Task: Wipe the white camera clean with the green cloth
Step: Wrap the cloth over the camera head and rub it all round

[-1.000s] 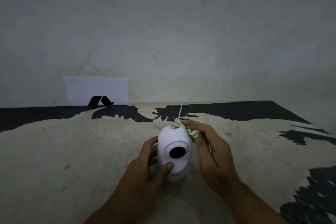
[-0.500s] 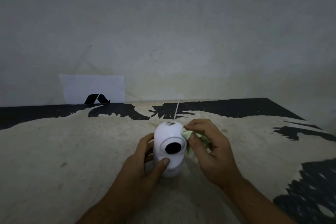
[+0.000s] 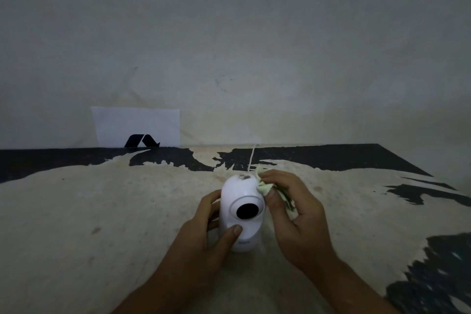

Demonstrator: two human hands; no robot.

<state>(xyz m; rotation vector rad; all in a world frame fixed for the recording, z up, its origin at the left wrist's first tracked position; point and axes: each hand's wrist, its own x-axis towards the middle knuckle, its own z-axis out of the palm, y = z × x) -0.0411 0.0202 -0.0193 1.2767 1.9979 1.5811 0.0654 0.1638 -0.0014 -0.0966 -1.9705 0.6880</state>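
The white camera [image 3: 238,194] stands upright on the worn table, its round black lens facing me. A dark smudge marks its top. My left hand [image 3: 204,239] grips its lower body, thumb across the front and fingers behind. My right hand [image 3: 295,214] pinches the bunched pale green cloth [image 3: 262,186] and presses it against the camera's upper right side. Part of the cloth is tucked into my palm. A thin white cable [image 3: 252,158] runs from behind the camera toward the wall.
The table [image 3: 114,211] is cream with black worn patches along the back and right. A white sheet [image 3: 137,126] with a black logo leans against the wall at the back left. The wall rises just behind the table.
My right hand slid the cloth from the camera's top down its right side, then back up toward the upper right. My left hand kept its hold on the camera.
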